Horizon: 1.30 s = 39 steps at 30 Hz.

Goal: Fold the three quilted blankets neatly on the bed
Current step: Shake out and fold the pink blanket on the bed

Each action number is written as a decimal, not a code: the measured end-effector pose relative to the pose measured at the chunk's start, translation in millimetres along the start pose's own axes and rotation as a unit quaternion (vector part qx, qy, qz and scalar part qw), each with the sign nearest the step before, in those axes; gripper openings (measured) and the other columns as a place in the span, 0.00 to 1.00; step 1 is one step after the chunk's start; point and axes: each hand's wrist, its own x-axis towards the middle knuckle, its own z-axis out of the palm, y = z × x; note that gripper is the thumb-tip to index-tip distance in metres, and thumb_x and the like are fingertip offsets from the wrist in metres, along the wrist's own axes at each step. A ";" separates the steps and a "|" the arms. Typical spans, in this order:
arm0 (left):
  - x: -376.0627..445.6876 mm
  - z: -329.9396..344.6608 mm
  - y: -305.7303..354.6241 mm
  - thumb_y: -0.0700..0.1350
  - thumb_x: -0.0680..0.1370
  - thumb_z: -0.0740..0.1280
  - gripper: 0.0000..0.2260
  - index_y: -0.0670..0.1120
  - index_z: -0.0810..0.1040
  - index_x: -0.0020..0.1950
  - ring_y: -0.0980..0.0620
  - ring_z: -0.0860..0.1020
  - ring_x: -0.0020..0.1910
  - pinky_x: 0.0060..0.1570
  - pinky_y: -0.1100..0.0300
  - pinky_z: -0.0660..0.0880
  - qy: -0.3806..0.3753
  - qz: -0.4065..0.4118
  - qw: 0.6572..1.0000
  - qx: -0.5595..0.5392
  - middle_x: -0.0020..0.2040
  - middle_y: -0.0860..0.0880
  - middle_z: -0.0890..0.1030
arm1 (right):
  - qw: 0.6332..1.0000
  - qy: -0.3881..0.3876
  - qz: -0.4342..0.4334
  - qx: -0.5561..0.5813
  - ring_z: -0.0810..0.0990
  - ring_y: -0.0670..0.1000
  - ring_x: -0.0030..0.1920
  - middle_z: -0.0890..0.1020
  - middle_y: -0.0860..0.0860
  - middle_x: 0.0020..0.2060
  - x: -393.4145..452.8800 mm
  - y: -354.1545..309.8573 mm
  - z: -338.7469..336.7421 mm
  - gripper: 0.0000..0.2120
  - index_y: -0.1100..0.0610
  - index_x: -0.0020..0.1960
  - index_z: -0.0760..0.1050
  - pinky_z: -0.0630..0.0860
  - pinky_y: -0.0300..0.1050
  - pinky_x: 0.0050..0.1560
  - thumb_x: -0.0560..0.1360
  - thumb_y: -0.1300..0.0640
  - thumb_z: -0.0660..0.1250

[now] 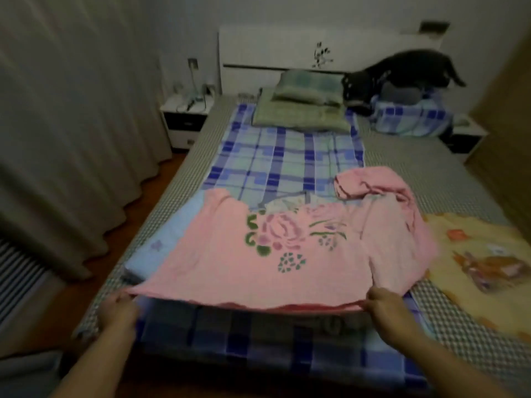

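The left hand [119,311] and right hand [386,304] each pinch a near corner of the pink blanket [258,254], lifting its front edge off the bed [459,173]. Its far right side lies bunched. A pale blue blanket [169,237] pokes out from under it on the left; a yellow blanket [482,254] lies just beside it on the right. Beyond, a plaid sheet [287,159] lies open up to the pillows [304,104]. Curtains [71,110] hang along the left.
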 end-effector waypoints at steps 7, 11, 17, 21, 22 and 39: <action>-43.9 -25.0 -35.5 0.35 0.83 0.56 0.11 0.38 0.75 0.61 0.49 0.81 0.39 0.33 0.65 0.79 -0.040 0.059 0.987 -0.144 0.49 0.39 0.80 | 0.998 0.014 0.057 -0.016 0.74 0.56 0.38 0.77 0.52 0.38 -27.2 -36.2 31.3 0.14 0.53 0.42 0.83 0.68 0.49 0.35 0.58 0.65 0.77; -57.4 -40.0 -18.3 0.33 0.82 0.57 0.13 0.45 0.78 0.48 0.61 0.81 0.36 0.35 0.69 0.78 -0.003 0.100 0.984 -0.145 0.46 0.45 0.79 | 0.997 -0.012 0.068 -0.043 0.72 0.54 0.39 0.78 0.50 0.36 -47.9 -33.6 33.0 0.16 0.54 0.36 0.83 0.68 0.47 0.36 0.51 0.67 0.79; -50.0 -36.8 -30.6 0.41 0.80 0.66 0.09 0.40 0.83 0.56 0.45 0.77 0.52 0.56 0.51 0.73 0.012 0.055 0.997 -0.058 0.52 0.44 0.79 | 0.973 -0.023 0.216 0.081 0.73 0.55 0.37 0.79 0.53 0.40 -46.6 -54.2 25.4 0.15 0.53 0.54 0.71 0.68 0.46 0.37 0.72 0.68 0.66; -37.7 -32.2 -36.8 0.33 0.79 0.64 0.11 0.43 0.81 0.56 0.42 0.79 0.55 0.58 0.48 0.77 0.037 -0.068 0.979 -0.187 0.59 0.41 0.80 | 0.981 -0.066 0.178 0.047 0.74 0.49 0.36 0.74 0.44 0.39 -48.8 -33.6 28.7 0.15 0.45 0.41 0.74 0.63 0.36 0.31 0.70 0.65 0.70; -34.3 -31.7 -35.8 0.32 0.79 0.63 0.11 0.42 0.81 0.56 0.41 0.79 0.55 0.56 0.48 0.78 0.042 -0.108 0.966 -0.233 0.61 0.39 0.80 | 0.976 -0.082 0.190 0.062 0.70 0.47 0.33 0.70 0.43 0.37 -48.8 -30.7 27.0 0.18 0.44 0.37 0.70 0.56 0.33 0.30 0.69 0.65 0.72; -142.4 38.3 70.6 0.34 0.70 0.58 0.13 0.45 0.81 0.42 0.51 0.76 0.46 0.55 0.61 0.72 -0.063 0.368 0.926 -0.052 0.46 0.43 0.78 | 0.680 0.163 0.480 0.530 0.83 0.53 0.47 0.85 0.52 0.48 -18.4 -86.6 3.1 0.13 0.48 0.46 0.85 0.82 0.50 0.50 0.76 0.63 0.66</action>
